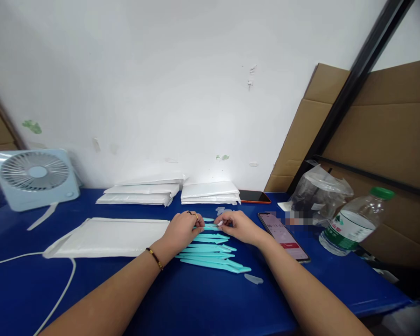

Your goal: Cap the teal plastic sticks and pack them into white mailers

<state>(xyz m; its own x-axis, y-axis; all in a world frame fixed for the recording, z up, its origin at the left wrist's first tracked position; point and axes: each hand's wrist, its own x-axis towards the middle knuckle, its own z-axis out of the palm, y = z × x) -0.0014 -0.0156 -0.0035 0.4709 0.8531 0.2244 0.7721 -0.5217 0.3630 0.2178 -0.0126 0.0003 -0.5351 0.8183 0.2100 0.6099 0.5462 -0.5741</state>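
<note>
Several teal eyebrow razors (213, 266) lie side by side on the blue table, their narrow tips pointing right. My left hand (182, 233) is closed over the handle end of one razor (211, 227) near the far end of the row. At that razor's tip, the thumb and fingers of my right hand (237, 227) pinch a small whitish piece (220, 223), which looks like a blade cover. A loose translucent cover (254, 279) rests by the nearest razor, and more translucent pieces (220, 210) lie beyond my hands.
A white padded envelope (115, 235) lies to the left; stacks of white envelopes (140, 193) line the wall. A fan (38, 175) and cable are far left. On the right are a phone (283, 235), a plastic-bagged cup (317, 191) and a bottle (353, 226). Another phone (254, 196) lies behind.
</note>
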